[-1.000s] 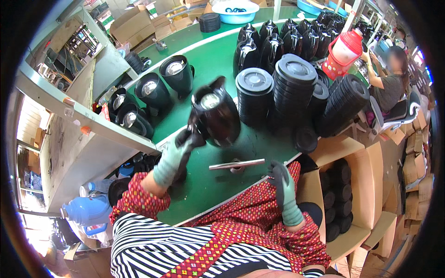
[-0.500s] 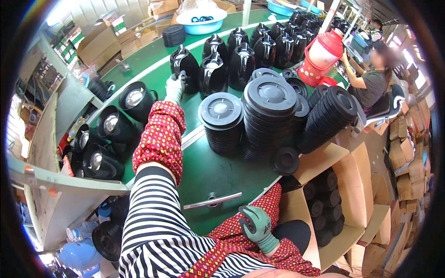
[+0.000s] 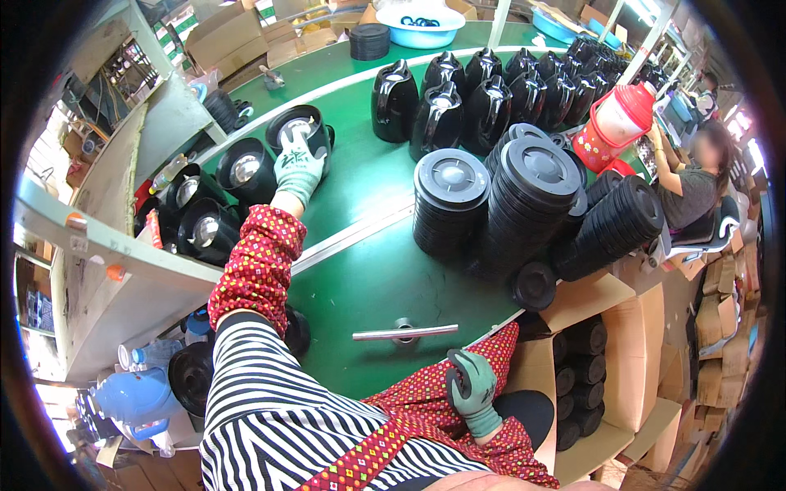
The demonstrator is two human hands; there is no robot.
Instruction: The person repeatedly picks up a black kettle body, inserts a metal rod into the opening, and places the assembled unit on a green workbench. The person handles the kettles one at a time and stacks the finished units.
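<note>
My left hand (image 3: pixel 299 168), in a pale green-and-white glove, reaches over the near rim of a black jug body (image 3: pixel 330 141) that lies with its wide mouth toward me. The fingers go in at the mouth, in front of its silvery inside, and seem closed on the wall. More black jug bodies (image 3: pixel 246 166) lie beside it along the bench edge. Further right stand rows of glossy black jugs (image 3: pixel 436 123), upright. My right hand (image 3: pixel 475 389), in a green glove, rests on my lap by the patterned apron, fingers curled, with nothing visible in them.
Tall stacks of black round discs (image 3: pixel 450 204) stand on the green bench (image 3: pixel 352 295), with a leaning stack to their right. A metal bar (image 3: pixel 405 333) sits near the front edge. An open carton (image 3: pixel 639 335) holds black parts. A red-and-white bucket (image 3: pixel 614 123) and a co-worker (image 3: pixel 696 184) are beyond.
My left hand has let go of an upright black jug, left standing at the row's end, and moved left to a lying jug body. My view has shifted. The right hand stays on my lap.
</note>
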